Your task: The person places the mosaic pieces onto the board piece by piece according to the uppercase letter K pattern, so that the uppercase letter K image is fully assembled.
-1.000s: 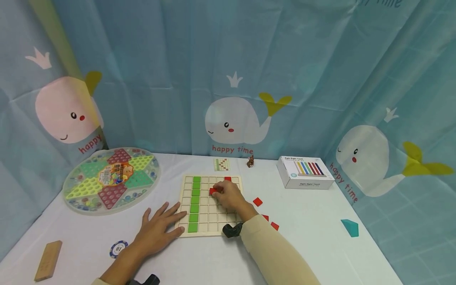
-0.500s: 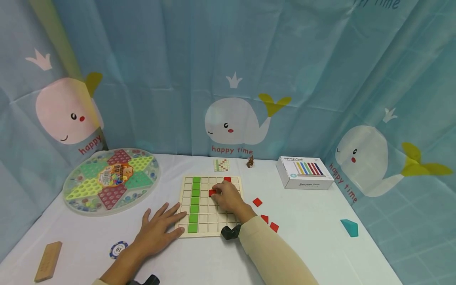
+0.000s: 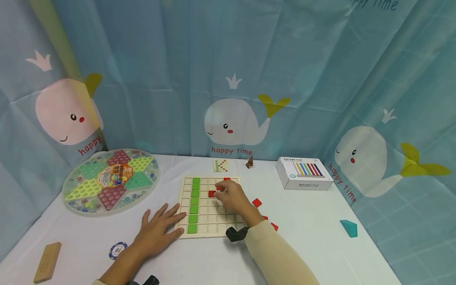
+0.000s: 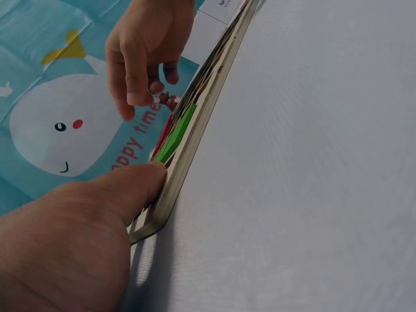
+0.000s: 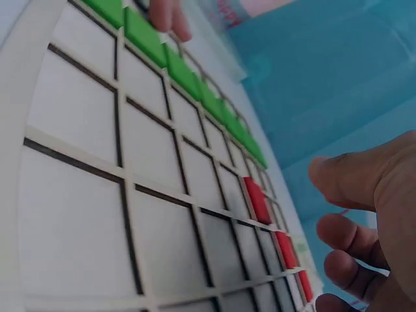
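Note:
A wooden grid board [image 3: 208, 227] lies on the white table, with a column of green square tiles [image 3: 194, 201] running down its left part. Three red square tiles [image 5: 257, 200] form a diagonal in the grid's cells, partly behind my right hand in the head view. My right hand [image 3: 233, 196] hovers over the board's upper right, thumb and fingertips apart, holding nothing, near the lowest red tile [image 3: 211, 194]. My left hand [image 3: 158, 227] lies flat with fingers spread, its fingertips and thumb [image 4: 140, 185] at the board's left edge.
Loose red tiles [image 3: 257, 202] lie right of the board. Behind it are a pattern card [image 3: 221, 166] and a small brown figurine [image 3: 249, 162]. A boxed toy [image 3: 305, 183] and teal piece [image 3: 349, 228] are rightward; a marble board [image 3: 82, 206], poker chip [image 3: 118, 250] and wooden block [image 3: 48, 262] leftward.
My right hand has let go of the red tile, which now sits in a grid cell, and has lifted slightly away to the right. The left hand stays in place.

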A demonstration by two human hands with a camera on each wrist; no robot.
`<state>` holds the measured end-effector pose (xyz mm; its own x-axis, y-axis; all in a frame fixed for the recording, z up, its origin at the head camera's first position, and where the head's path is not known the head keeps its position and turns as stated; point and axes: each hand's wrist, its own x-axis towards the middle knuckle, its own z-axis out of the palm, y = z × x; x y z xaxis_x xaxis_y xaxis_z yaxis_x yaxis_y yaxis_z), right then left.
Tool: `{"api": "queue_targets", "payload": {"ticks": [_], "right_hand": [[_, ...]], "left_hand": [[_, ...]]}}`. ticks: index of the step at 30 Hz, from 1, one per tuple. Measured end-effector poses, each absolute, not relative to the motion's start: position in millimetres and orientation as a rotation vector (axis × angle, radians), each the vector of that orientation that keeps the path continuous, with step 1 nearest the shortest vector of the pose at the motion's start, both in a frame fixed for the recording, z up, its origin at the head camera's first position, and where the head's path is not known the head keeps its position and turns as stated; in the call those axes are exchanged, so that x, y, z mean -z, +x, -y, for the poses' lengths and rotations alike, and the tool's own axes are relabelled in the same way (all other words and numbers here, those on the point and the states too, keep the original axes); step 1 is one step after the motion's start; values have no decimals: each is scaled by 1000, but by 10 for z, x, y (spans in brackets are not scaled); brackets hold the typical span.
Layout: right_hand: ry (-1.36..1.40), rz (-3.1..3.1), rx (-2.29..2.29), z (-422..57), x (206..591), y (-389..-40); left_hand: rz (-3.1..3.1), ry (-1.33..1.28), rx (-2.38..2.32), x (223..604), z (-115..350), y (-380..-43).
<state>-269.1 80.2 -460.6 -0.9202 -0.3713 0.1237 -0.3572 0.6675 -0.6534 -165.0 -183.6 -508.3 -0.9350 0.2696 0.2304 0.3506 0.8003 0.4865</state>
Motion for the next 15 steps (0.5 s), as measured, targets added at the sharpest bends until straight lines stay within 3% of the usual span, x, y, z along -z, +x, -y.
{"api": "queue_targets", "payload": {"ticks": [15], "right_hand": [[-828,-2978,1276,-1179,4266,-2381]], "left_hand": [[2862,-467,809,5103,1830,-1655]]}}
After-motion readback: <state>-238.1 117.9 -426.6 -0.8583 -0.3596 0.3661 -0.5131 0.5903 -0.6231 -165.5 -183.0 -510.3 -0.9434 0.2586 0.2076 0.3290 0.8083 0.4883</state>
